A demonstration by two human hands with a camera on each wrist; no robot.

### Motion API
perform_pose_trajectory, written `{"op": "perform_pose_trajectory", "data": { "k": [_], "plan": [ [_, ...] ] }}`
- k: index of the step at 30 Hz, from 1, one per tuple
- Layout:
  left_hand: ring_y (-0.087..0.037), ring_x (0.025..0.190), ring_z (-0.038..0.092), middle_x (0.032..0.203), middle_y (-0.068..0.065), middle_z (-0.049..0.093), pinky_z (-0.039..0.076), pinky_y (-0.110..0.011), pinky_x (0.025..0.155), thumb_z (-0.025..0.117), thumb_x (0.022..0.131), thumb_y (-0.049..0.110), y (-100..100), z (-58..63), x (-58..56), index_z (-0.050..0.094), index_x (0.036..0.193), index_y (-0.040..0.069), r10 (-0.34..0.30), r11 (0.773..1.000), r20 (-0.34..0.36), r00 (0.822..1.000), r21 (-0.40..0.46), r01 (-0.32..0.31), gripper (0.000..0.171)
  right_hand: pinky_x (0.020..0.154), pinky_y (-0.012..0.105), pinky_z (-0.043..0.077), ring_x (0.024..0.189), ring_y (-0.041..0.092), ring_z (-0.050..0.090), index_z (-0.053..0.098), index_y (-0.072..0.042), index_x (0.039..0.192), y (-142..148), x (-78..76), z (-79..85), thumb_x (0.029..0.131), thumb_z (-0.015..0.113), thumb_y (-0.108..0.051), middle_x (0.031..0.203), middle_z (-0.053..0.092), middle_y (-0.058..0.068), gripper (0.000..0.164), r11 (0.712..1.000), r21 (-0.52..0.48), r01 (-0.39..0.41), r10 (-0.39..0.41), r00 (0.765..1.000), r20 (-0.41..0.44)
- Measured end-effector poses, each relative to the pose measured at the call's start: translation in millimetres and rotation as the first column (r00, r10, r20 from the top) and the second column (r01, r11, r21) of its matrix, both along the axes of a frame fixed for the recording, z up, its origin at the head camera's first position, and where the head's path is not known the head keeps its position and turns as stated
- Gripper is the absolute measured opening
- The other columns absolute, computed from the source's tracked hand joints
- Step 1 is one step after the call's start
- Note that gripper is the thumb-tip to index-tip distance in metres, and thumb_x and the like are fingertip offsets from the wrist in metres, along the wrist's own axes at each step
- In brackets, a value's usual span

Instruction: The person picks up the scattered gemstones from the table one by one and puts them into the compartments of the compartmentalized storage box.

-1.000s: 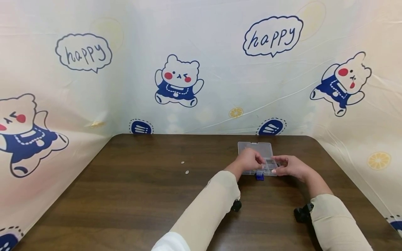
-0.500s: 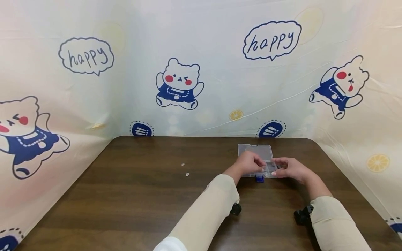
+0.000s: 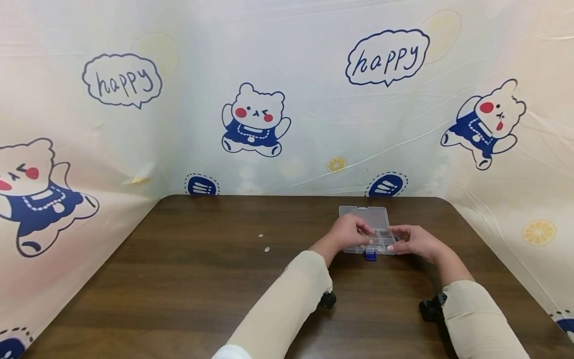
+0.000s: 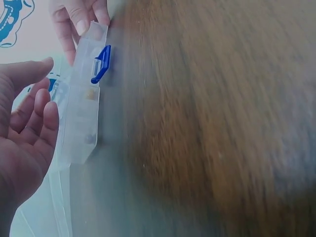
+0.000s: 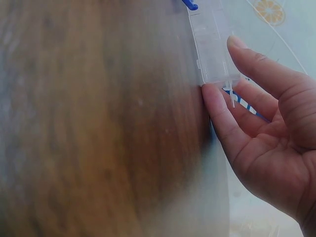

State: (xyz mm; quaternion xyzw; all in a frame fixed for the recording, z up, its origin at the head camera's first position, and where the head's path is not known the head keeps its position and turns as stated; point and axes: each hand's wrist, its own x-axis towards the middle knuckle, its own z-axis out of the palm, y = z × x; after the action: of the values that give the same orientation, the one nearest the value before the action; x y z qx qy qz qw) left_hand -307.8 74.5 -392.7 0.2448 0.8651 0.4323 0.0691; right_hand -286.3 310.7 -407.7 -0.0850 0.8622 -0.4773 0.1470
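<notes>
A clear plastic compartment box (image 3: 382,241) with a blue latch (image 3: 370,256) lies near the table's back right, its lid (image 3: 376,217) raised at the rear. My left hand (image 3: 352,232) hovers over the box's left part. In the left wrist view, thumb and fingers of the left hand (image 4: 29,118) stand apart, with nothing visible between them. My right hand (image 3: 414,241) holds the box's right end between thumb and fingers. Small items, one yellowish (image 4: 90,94), show through the box wall; their kind is unclear. Two small pale flat pieces (image 3: 267,249) lie left of the hands.
The brown wooden table (image 3: 179,289) spreads left and in front of the box. A printed cloth (image 3: 309,99) with bears hangs behind and at both sides. Dark wrist cameras (image 3: 328,300) sit under both sleeves.
My left hand has shifted slightly left over the box, and its thumb and fingers have spread apart. The right hand stays at the box's right end. The head view tilted up slightly earlier.
</notes>
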Motion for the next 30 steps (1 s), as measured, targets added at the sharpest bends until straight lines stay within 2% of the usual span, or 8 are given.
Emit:
{"op": "perform_pose_trajectory", "data": {
  "k": [3, 10, 15, 26, 30],
  "plan": [
    [-0.009, 0.079, 0.055, 0.082, 0.010, 0.066, 0.048, -0.020, 0.070, 0.081, 0.079, 0.011, -4, -0.2, 0.4, 0.079, 0.091, 0.012, -0.012, 1.000, -0.017, 1.000, 0.005, 0.012, 0.012, 0.082, 0.036, 0.055, 0.096, 0.027, 0.060, 0.039, 0.005, 0.145, 0, -0.4, -0.3, 0.083, 0.079, -0.020, 0.141, 0.039, 0.034, 0.078, 1.000, 0.001, 0.003, -0.003, 1.000, 0.000],
    [-0.010, 0.082, 0.052, 0.089, 0.006, 0.064, 0.048, -0.021, 0.070, 0.082, 0.079, 0.014, -12, 2.2, 2.8, 0.079, 0.093, 0.013, 0.010, 1.000, 0.014, 1.000, -0.003, -0.010, 0.015, 0.082, 0.036, 0.055, 0.095, 0.028, 0.059, 0.039, 0.005, 0.145, 0, 0.7, -1.3, 0.083, 0.079, -0.019, 0.139, 0.041, 0.034, 0.078, 1.000, -0.006, 0.000, 0.000, 1.000, -0.001],
    [-0.011, 0.081, 0.052, 0.091, 0.004, 0.065, 0.048, -0.021, 0.069, 0.083, 0.078, 0.013, -16, 4.4, 4.7, 0.079, 0.093, 0.013, 0.007, 1.000, 0.009, 1.000, -0.006, -0.007, 0.016, 0.082, 0.036, 0.055, 0.097, 0.029, 0.058, 0.039, 0.004, 0.145, 0, 0.7, -1.1, 0.082, 0.080, -0.020, 0.139, 0.041, 0.033, 0.078, 1.000, 0.006, -0.001, 0.001, 1.000, -0.007],
    [-0.009, 0.078, 0.055, 0.095, 0.008, 0.067, 0.048, -0.018, 0.070, 0.084, 0.076, 0.011, -28, 5.7, 7.1, 0.078, 0.094, 0.009, -0.046, 0.999, -0.050, 0.998, 0.011, 0.047, 0.019, 0.083, 0.037, 0.055, 0.101, 0.030, 0.056, 0.040, 0.002, 0.145, 0, 1.0, -0.7, 0.082, 0.080, -0.022, 0.141, 0.040, 0.032, 0.078, 0.999, 0.034, 0.010, -0.009, 1.000, -0.009],
    [-0.011, 0.077, 0.053, 0.096, 0.004, 0.067, 0.048, -0.019, 0.068, 0.084, 0.077, 0.014, -32, 7.4, 9.4, 0.078, 0.095, 0.009, -0.045, 0.999, -0.039, 0.998, -0.001, 0.045, 0.020, 0.083, 0.036, 0.055, 0.100, 0.030, 0.056, 0.041, 0.002, 0.145, 0, 1.2, -0.7, 0.082, 0.080, -0.022, 0.141, 0.040, 0.032, 0.078, 0.999, 0.040, 0.014, -0.013, 1.000, -0.011]
  ]
}}
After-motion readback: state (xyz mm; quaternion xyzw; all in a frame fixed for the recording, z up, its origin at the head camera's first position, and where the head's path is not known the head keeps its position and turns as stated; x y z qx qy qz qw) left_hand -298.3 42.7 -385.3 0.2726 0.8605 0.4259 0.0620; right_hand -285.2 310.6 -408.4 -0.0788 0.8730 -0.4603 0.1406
